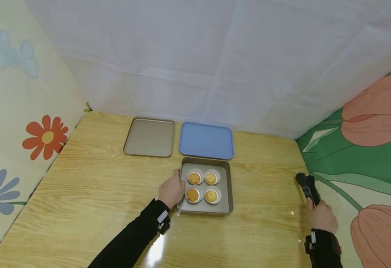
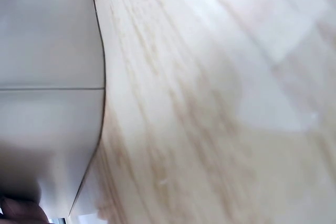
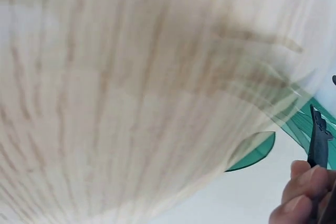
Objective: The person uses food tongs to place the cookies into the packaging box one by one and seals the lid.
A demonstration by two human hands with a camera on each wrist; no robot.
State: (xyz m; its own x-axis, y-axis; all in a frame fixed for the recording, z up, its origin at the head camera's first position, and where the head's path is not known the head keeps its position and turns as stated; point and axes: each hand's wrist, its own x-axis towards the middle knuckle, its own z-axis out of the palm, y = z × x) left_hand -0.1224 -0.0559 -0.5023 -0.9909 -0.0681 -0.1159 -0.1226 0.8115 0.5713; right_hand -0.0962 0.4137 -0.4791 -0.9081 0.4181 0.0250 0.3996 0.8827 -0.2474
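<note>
A square metal baking pan [image 1: 229, 182] stands on the wooden table, with several small muffins in white paper cups [image 1: 194, 178] inside it. My left hand [image 1: 172, 189] grips the pan's left wall, thumb up at the rim. In the left wrist view the pan's smooth grey side [image 2: 52, 51] fills the left edge, and a bit of a finger [image 2: 22, 209] shows at the bottom corner. Over by the table's right edge, my right hand [image 1: 323, 217] holds black tongs [image 1: 310, 186], tips pointing away from me. The right wrist view shows fingers [image 3: 307, 187] wrapped around the tongs' handle.
Behind the pan lies a blue tray [image 1: 206, 140], with a flat grey-brown metal tray [image 1: 150, 137] to its left. A white sheet [image 1: 195, 56] hangs along the table's back, and flower-printed panels [image 1: 376, 167] border both sides.
</note>
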